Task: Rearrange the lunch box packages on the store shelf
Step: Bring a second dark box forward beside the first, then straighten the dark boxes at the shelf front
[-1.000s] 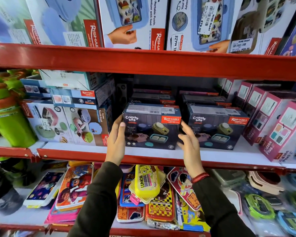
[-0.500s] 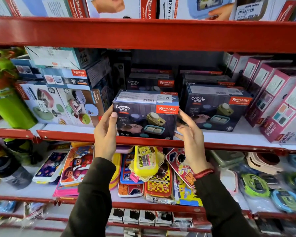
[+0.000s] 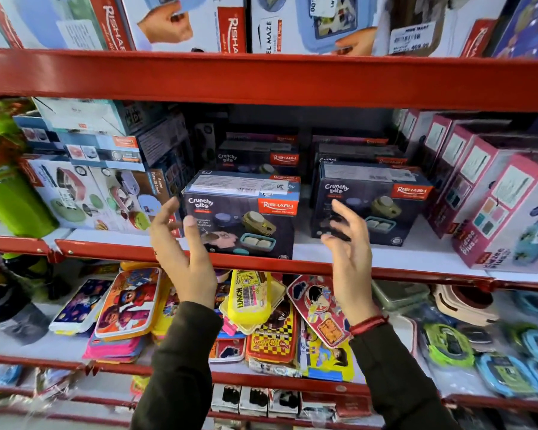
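A dark Crunchy Bite lunch box package (image 3: 249, 212) stands at the front edge of the middle shelf (image 3: 354, 254). A second, identical package (image 3: 376, 200) sits to its right, further back, with more of the same stacked behind. My left hand (image 3: 184, 252) hovers open just in front of the first package's left side, not touching it. My right hand (image 3: 351, 252) is open too, fingers spread, in front of the gap between the two packages. Both hands hold nothing.
White lunch box cartons (image 3: 90, 193) are stacked at the left, pink boxes (image 3: 485, 193) lean at the right. Green bottles (image 3: 7, 193) stand far left. Below lie flat cartoon lunch boxes (image 3: 128, 305) and a yellow one (image 3: 249, 296). The red upper shelf (image 3: 261, 79) hangs close overhead.
Both hands have let go of the left Crunchy Bite package and pulled back toward me with fingers spread. The package now stands at the shelf's front edge.
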